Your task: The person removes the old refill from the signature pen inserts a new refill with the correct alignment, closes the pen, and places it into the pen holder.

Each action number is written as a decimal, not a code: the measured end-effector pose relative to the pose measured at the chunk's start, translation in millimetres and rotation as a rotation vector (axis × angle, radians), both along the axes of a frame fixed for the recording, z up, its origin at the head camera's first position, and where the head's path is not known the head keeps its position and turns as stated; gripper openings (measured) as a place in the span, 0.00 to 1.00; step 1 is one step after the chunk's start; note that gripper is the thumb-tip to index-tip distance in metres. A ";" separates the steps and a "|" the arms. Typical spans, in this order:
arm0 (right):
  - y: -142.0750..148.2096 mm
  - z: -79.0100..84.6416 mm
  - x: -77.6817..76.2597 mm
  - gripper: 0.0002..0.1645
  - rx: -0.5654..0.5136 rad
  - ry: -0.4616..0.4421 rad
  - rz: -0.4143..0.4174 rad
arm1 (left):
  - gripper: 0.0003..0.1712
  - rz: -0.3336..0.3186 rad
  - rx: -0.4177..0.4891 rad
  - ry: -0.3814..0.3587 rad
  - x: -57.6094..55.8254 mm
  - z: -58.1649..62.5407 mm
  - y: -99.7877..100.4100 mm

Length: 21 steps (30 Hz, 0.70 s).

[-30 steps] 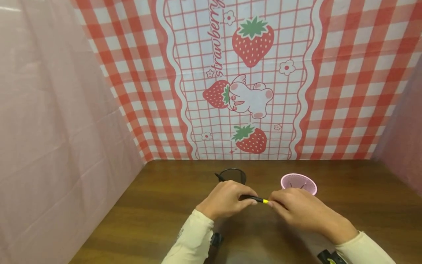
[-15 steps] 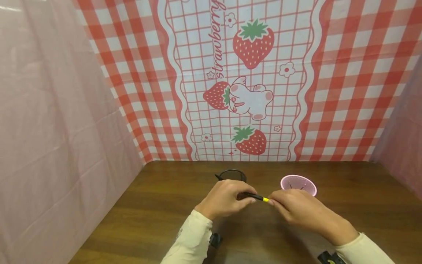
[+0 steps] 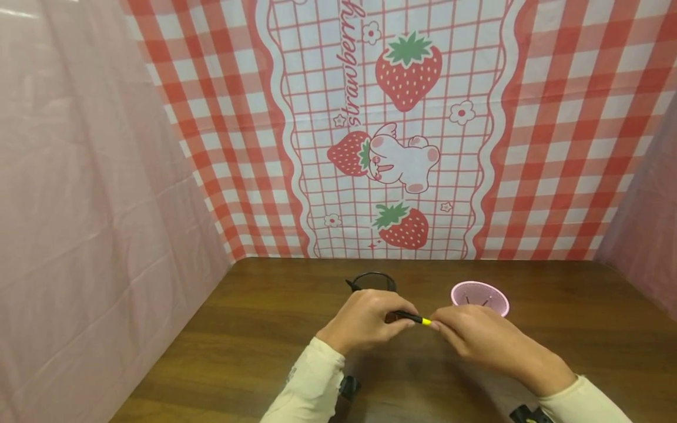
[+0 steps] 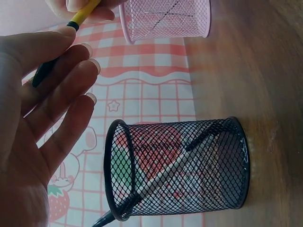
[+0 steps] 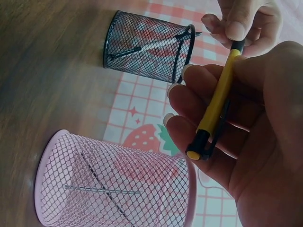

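A yellow pen with black ends and a black clip (image 5: 218,99) spans both hands above the table. My left hand (image 3: 365,320) pinches its black end between thumb and fingers; in the left wrist view that dark end tapers behind the thumb. My right hand (image 3: 486,341) grips the yellow barrel, and the clip end lies over its fingers in the right wrist view. Behind the left hand stands a black mesh pen cup (image 4: 203,191) with a grey-and-black pen (image 4: 165,175) leaning in it. Near the right hand, a pink mesh cup (image 5: 41,179) contains thin dark sticks (image 5: 102,182).
The wooden table (image 3: 238,341) ends at a red-and-white checked strawberry cloth (image 3: 550,176) hung at the back. Pale pink curtains (image 3: 106,205) close off the sides. Brown tabletop shows left of the black cup and right of the pink one.
Both hands keep their hold on the pen. The left hand shifts only slightly, back and forth, and the visible black stretch of the pen varies a little. Both cups stay put.
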State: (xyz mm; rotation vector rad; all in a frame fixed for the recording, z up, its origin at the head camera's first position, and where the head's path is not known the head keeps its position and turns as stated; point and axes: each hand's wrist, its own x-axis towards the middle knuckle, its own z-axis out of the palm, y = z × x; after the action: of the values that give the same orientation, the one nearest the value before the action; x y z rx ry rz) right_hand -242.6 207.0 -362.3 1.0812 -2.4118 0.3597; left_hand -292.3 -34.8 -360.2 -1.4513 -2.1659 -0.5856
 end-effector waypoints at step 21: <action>3.0 3.0 -0.5 0.04 -0.068 -0.115 0.013 | 0.07 0.020 0.037 -0.032 0.2 3.9 -7.7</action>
State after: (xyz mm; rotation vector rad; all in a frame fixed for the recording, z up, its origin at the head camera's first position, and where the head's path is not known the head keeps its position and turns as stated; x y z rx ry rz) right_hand -243.1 210.1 -359.3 1.0731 -2.4739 0.5176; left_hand -292.1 -42.5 -356.2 -1.4082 -2.1798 -0.6432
